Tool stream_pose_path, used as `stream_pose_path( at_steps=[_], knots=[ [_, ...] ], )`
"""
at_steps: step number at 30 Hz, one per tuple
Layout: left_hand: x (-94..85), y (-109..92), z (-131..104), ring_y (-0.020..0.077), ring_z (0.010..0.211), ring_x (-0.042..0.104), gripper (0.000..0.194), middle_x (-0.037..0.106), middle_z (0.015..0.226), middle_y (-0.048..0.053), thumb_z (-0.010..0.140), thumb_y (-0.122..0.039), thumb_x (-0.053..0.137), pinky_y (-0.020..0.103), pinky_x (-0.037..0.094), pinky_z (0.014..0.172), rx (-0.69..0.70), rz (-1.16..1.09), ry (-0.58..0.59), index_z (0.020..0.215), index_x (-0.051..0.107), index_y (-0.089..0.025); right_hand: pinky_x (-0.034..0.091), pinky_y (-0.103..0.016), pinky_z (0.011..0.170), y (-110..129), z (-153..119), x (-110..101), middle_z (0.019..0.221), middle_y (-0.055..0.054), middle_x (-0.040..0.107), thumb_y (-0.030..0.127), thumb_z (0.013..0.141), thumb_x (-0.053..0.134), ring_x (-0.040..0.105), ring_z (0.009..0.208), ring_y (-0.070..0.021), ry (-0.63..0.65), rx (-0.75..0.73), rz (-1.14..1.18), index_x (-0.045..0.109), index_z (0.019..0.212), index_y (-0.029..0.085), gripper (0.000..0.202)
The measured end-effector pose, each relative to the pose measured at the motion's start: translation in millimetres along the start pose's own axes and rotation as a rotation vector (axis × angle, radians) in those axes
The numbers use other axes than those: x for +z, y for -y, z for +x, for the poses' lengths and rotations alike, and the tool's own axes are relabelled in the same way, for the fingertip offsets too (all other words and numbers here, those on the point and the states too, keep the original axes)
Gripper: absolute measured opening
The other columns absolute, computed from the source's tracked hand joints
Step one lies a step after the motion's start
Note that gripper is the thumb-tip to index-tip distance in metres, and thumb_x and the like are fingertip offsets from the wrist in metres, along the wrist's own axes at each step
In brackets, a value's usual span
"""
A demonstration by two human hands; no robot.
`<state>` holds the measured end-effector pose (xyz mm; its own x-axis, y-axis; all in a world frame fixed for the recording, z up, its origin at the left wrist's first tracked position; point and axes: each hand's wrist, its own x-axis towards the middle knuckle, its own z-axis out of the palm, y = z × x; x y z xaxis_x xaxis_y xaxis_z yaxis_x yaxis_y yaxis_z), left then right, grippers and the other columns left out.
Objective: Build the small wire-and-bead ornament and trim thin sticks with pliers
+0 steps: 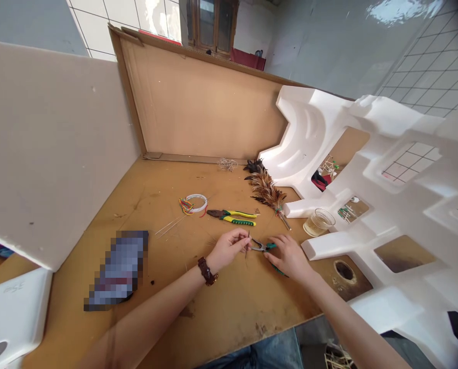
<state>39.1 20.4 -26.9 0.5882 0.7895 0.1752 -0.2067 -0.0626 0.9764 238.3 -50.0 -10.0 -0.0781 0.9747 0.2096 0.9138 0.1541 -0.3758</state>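
Near the table's front middle, my left hand (231, 249), with a brown watch on its wrist, pinches a thin dark strand (247, 247). Just to its right, my right hand (288, 256) is closed on small green-handled pliers (271, 248). The metal jaws of these pliers point left and reach the fingertips of my left hand. Beyond my hands lie larger yellow-and-green pliers (234, 217). A white ring with coloured wires (196, 203) lies to their left, beside thin metal rods (171, 224).
A feather bundle (266, 185) and a tangle of wire (227, 164) lie farther back. A glass cup (318, 222) stands right, beside white foam packing (301, 138). Cardboard (209, 102) closes the back. A blurred dark object (119, 269) and a white device (17, 312) are left.
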Motion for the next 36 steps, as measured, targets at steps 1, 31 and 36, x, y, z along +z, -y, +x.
stream_pose_path(
  at_steps=[1,31,36],
  knots=[
    [-0.2,0.6,-0.2,0.011,0.063,0.055,0.022,0.058,0.07,0.001,0.076,-0.036,0.054,0.024,0.045,0.062,-0.003,0.014,0.01,0.082,0.053,-0.015,0.034,-0.042,0.089,-9.1,-3.7,-3.3,0.111,-0.013,0.055,0.041,0.07,0.058,0.045,0.106,-0.0276,0.019,-0.015,-0.125,0.053,0.112,0.018,0.049],
    [-9.0,-28.9,-1.6,0.0031,0.039,0.044,0.031,0.054,0.057,-0.004,0.073,-0.044,0.056,0.017,0.037,0.043,-0.185,-0.069,0.344,0.078,0.049,-0.014,0.043,-0.028,0.069,3.9,-2.8,-57.8,0.08,-0.002,0.062,0.014,0.065,0.048,0.055,0.075,-0.0167,0.678,0.189,0.631,0.058,0.096,0.017,0.033],
    [-9.1,-23.5,-1.6,0.0019,0.036,0.035,0.031,0.05,0.056,-0.006,0.073,-0.043,0.056,0.015,0.03,0.036,-0.205,-0.088,0.372,0.082,0.049,-0.015,0.043,-0.028,0.069,6.8,-0.5,-55.1,0.079,-0.001,0.062,0.013,0.063,0.05,0.055,0.074,-0.0164,0.707,0.177,0.697,0.058,0.094,0.016,0.032]
  ],
)
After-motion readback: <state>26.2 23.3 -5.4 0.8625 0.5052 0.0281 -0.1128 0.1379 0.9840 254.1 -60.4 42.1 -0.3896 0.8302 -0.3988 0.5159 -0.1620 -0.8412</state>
